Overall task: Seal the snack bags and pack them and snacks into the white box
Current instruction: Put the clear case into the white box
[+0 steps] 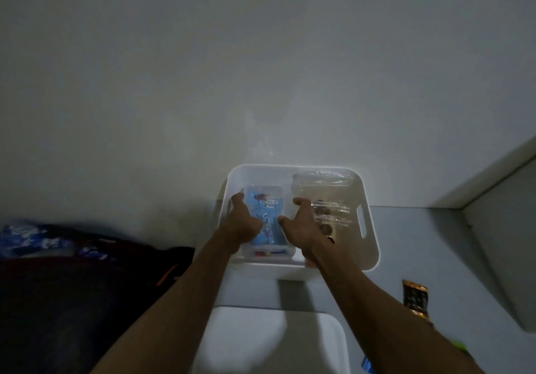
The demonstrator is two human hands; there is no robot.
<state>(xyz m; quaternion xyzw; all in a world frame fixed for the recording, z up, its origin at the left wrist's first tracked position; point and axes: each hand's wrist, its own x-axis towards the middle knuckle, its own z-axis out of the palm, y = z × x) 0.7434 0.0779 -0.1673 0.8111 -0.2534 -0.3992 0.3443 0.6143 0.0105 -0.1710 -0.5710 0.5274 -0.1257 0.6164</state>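
The white box (369,246) with handle slots stands on the grey table against the wall. In its left half lies a clear snack bag (271,205) with blue packets inside. A second clear bag (330,199) holding round brown snacks fills the right half. Both my hands reach into the box. My left hand (245,224) holds the blue-filled bag at its left edge, thumb on top. My right hand (301,222) hovers at that bag's right edge, its fingers spread and loosely curved, gripping nothing.
A brown snack packet (416,298) lies on the table at the right. A white lid-like tray (269,341) sits at the near edge below my arms. Dark fabric (72,286) and a blue package (26,238) lie at the left. A white ledge (493,179) rises at the right.
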